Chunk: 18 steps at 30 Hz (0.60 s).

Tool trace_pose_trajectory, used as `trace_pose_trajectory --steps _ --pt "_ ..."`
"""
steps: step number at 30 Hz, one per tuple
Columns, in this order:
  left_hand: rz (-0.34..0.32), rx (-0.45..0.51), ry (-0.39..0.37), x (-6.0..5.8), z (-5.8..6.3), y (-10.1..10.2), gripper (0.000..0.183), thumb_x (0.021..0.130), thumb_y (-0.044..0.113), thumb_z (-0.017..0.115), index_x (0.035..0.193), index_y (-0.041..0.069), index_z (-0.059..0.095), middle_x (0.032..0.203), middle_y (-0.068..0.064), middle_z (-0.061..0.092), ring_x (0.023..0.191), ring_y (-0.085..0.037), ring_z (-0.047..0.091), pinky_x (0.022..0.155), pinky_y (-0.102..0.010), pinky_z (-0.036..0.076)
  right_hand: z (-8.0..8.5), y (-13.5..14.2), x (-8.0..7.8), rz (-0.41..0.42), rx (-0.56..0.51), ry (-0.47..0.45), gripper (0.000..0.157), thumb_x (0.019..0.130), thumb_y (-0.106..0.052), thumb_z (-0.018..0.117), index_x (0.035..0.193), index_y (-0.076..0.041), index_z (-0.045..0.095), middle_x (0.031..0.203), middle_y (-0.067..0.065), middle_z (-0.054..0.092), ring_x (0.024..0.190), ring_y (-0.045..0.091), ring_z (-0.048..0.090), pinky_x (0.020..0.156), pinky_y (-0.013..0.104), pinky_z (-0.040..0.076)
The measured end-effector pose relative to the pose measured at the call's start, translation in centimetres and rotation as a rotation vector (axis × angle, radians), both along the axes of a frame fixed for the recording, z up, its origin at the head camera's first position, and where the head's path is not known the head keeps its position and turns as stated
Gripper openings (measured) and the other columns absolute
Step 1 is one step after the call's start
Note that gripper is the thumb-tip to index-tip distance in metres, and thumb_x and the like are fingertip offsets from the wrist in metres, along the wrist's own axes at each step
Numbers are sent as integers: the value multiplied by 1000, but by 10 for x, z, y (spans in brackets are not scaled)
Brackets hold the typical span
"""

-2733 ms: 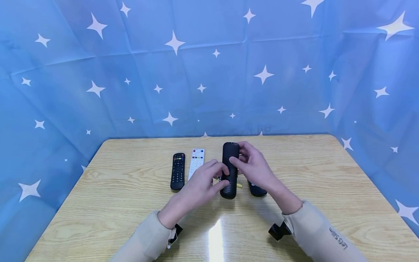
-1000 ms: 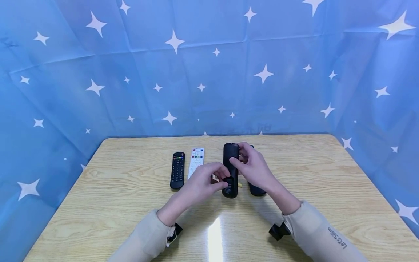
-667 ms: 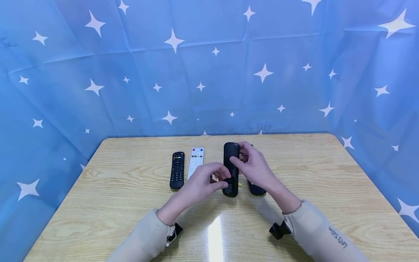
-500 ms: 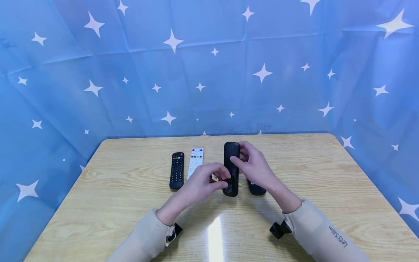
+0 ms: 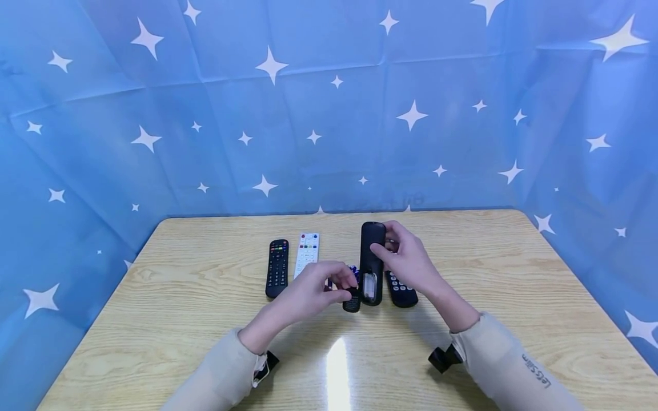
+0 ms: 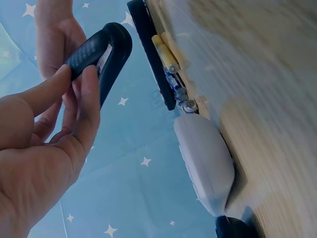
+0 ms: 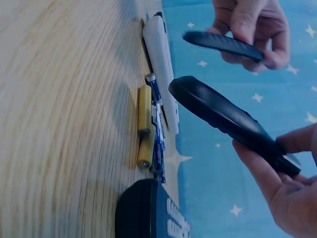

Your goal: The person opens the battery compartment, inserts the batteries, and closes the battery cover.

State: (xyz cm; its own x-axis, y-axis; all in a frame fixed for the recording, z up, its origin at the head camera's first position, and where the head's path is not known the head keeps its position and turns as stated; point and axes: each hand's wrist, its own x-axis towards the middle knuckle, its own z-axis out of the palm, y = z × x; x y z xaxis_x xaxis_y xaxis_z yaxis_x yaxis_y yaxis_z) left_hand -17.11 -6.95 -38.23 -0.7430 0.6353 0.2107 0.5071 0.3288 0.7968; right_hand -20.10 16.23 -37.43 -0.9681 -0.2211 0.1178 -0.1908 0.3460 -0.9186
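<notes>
My right hand (image 5: 410, 264) grips a black remote control (image 5: 372, 248) above the table, its back towards the head camera. At the remote's lower end the battery compartment (image 5: 369, 285) lies uncovered, pale inside; whether batteries sit in it I cannot tell. Just left of it, my left hand (image 5: 311, 288) pinches the black battery cover (image 5: 352, 302) between thumb and fingers. In the right wrist view, the battery cover (image 7: 223, 43) and the remote (image 7: 223, 116) are apart. Beneath the hands lie several loose batteries (image 7: 144, 111), yellow and blue, partly hidden in the head view.
On the wooden table (image 5: 169, 319), a black remote (image 5: 277, 265) and a white remote (image 5: 307, 251) lie at the left. Another black remote (image 5: 402, 294) lies under my right hand. A blue starry cloth (image 5: 329, 114) hangs behind the table's far edge.
The battery cover has come off the remote. My left hand has moved slightly left with the cover, and my right hand slightly right with the remote, exposing the battery compartment.
</notes>
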Motion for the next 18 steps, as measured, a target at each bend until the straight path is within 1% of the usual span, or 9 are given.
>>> trace_pose_trajectory --steps 4,8,14,16,18 --pt "-1 -66 -20 -1 -2 -3 15 86 6 71 96 15 64 87 8 62 81 -7 58 70 -26 51 1 4 0 -15 -10 -15 38 96 -16 61 129 -4 46 115 17 62 94 28 65 68 34 58" --pt "3 -124 -57 -1 -4 -5 15 87 5 71 95 15 63 86 6 62 80 -8 57 69 -25 50 1 7 0 -24 -2 -19 40 96 -17 61 129 -4 45 115 17 61 94 28 65 67 34 58" --pt "2 -170 -110 -3 -9 -8 15 86 4 70 94 14 62 83 4 62 76 -9 57 67 -25 50 2 10 1 -22 -20 -41 42 96 -17 60 132 -2 43 119 20 59 97 29 64 68 34 58" --pt "1 -185 -113 -4 -12 -8 16 86 3 71 94 14 62 82 5 61 75 -8 56 65 -24 50 3 11 1 -24 -23 -46 41 96 -15 60 131 -2 43 118 20 58 97 30 64 68 34 58" --pt "4 -211 -100 -5 -14 -7 16 86 4 71 97 13 62 81 6 60 74 -8 56 64 -24 49 3 11 1 -29 -21 -44 40 96 -14 60 130 -2 43 116 20 59 97 30 64 68 34 58"
